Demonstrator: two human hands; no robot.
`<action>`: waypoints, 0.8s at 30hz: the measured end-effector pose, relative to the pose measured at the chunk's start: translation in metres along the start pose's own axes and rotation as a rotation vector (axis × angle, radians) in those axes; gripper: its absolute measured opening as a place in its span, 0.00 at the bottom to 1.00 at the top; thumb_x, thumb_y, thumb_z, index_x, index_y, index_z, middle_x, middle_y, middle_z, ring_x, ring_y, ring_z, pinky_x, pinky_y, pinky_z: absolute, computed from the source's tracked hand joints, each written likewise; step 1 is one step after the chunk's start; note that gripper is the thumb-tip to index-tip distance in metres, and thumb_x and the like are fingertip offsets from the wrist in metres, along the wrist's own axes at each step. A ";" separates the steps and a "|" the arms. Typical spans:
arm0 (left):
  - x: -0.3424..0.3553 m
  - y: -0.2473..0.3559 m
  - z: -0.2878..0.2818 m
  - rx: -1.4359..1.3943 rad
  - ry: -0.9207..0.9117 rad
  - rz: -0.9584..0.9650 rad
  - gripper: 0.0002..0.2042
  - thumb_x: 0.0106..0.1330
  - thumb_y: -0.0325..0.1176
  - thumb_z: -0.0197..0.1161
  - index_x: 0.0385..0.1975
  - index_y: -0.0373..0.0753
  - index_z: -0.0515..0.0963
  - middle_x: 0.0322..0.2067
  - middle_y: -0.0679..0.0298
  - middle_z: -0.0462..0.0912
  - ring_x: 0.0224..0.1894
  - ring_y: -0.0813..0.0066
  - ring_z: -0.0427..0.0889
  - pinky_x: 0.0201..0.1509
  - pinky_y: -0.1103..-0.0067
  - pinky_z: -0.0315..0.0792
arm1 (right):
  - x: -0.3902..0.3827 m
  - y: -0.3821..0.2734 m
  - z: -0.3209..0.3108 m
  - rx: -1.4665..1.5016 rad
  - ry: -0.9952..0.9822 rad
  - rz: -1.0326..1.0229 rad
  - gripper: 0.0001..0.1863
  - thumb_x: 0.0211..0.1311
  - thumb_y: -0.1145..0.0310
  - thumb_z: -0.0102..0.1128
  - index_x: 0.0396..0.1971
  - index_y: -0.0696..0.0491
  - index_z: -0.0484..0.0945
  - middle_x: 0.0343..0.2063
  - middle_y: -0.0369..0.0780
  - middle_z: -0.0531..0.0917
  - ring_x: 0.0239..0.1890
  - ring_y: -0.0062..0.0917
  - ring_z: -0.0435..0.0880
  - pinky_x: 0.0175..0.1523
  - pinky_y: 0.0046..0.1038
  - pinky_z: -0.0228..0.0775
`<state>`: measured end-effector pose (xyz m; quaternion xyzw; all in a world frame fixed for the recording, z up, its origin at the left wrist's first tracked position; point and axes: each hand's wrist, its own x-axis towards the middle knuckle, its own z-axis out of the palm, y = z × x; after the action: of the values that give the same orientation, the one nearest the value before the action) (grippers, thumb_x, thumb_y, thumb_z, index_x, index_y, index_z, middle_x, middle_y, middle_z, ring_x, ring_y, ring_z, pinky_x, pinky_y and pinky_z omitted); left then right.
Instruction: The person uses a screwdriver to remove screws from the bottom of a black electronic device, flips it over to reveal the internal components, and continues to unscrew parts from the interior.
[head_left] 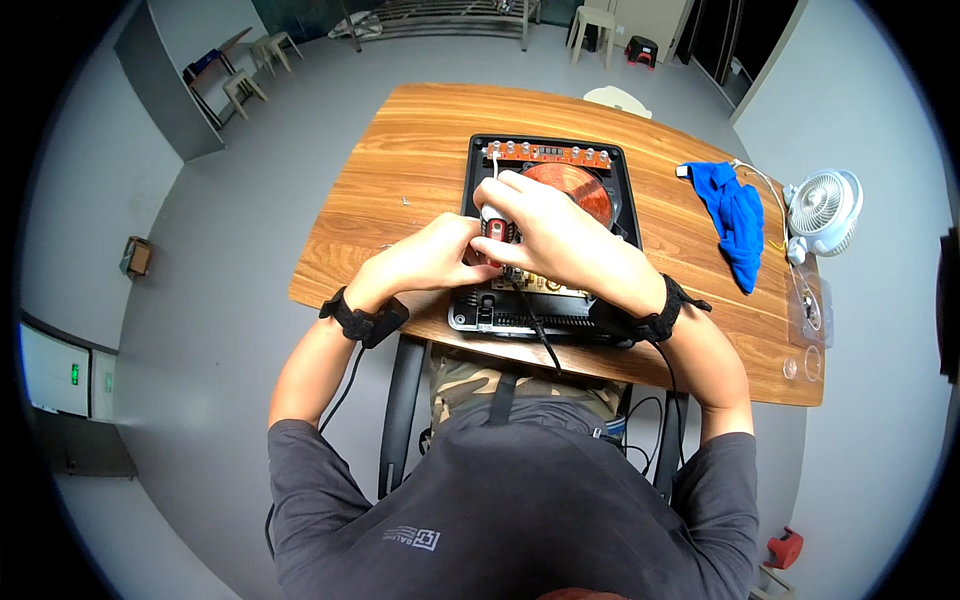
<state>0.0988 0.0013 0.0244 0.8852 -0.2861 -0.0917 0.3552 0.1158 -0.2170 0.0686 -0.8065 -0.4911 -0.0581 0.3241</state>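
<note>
An opened induction cooker (625, 190) lies on the table in front of me, its copper coil (570, 185), orange control strip (547, 154) and lower circuit board (545, 287) exposed. Over its left side my right hand (535, 225) is closed round a red hand tool (497, 230) with a pale top, which looks like a screwdriver held upright. Low beside that tool, my left hand (445, 250) has its fingers drawn together near the board. Its fingertips are partly covered, so what they pinch, if anything, does not show. The tool's lower end is hidden too.
A blue cloth (728, 220) lies to the right, close to a white fan (825, 210) at the table's edge. Small clear round pieces (801, 366) sit at the near right corner. A black cable (540, 335) runs from the cooker over the front edge. Small metal bits (405, 201) lie left.
</note>
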 end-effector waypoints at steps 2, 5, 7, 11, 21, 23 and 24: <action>0.000 -0.005 0.003 0.008 0.019 -0.007 0.17 0.59 0.37 0.74 0.33 0.26 0.80 0.30 0.47 0.86 0.35 0.54 0.88 0.41 0.66 0.79 | 0.001 0.003 0.001 0.006 0.005 -0.032 0.18 0.62 0.65 0.69 0.43 0.57 0.71 0.37 0.48 0.76 0.41 0.48 0.82 0.45 0.43 0.75; 0.001 -0.008 0.004 0.011 0.028 -0.017 0.15 0.59 0.35 0.74 0.33 0.27 0.81 0.29 0.48 0.87 0.34 0.56 0.88 0.40 0.68 0.79 | 0.002 0.005 0.003 0.017 0.014 -0.052 0.18 0.62 0.65 0.68 0.42 0.58 0.70 0.37 0.49 0.75 0.40 0.50 0.82 0.43 0.44 0.76; 0.002 -0.005 0.003 -0.003 0.019 -0.006 0.17 0.58 0.35 0.74 0.30 0.24 0.79 0.30 0.44 0.86 0.35 0.49 0.89 0.41 0.65 0.80 | 0.003 0.007 0.004 0.019 0.021 -0.056 0.18 0.62 0.65 0.68 0.42 0.58 0.70 0.37 0.49 0.75 0.40 0.50 0.82 0.43 0.44 0.76; 0.002 -0.002 0.004 0.027 0.033 -0.053 0.16 0.58 0.35 0.75 0.32 0.26 0.80 0.29 0.46 0.86 0.35 0.52 0.88 0.40 0.66 0.80 | 0.002 0.009 0.004 0.007 0.019 -0.048 0.19 0.62 0.65 0.69 0.43 0.58 0.70 0.38 0.49 0.75 0.40 0.49 0.82 0.44 0.44 0.77; 0.002 0.006 0.007 0.061 0.085 -0.023 0.15 0.60 0.34 0.73 0.30 0.25 0.80 0.27 0.42 0.84 0.34 0.47 0.88 0.39 0.65 0.80 | 0.000 -0.002 -0.007 0.059 -0.083 -0.040 0.18 0.62 0.67 0.66 0.43 0.59 0.69 0.38 0.50 0.76 0.45 0.49 0.81 0.48 0.43 0.75; 0.002 0.014 0.006 0.052 0.083 -0.056 0.15 0.59 0.35 0.72 0.32 0.26 0.81 0.26 0.43 0.84 0.33 0.47 0.87 0.39 0.66 0.80 | 0.000 -0.001 -0.010 0.046 -0.116 -0.048 0.17 0.62 0.68 0.65 0.43 0.60 0.69 0.38 0.50 0.76 0.45 0.49 0.81 0.49 0.43 0.75; 0.001 0.018 0.005 0.044 0.085 -0.072 0.14 0.59 0.35 0.72 0.32 0.27 0.81 0.26 0.43 0.84 0.33 0.47 0.87 0.39 0.66 0.80 | -0.001 0.000 -0.010 0.042 -0.129 -0.051 0.17 0.61 0.68 0.65 0.43 0.60 0.69 0.38 0.50 0.77 0.45 0.49 0.81 0.50 0.43 0.75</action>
<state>0.0895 -0.0129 0.0327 0.9057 -0.2405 -0.0604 0.3439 0.1176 -0.2232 0.0761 -0.7889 -0.5324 -0.0040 0.3069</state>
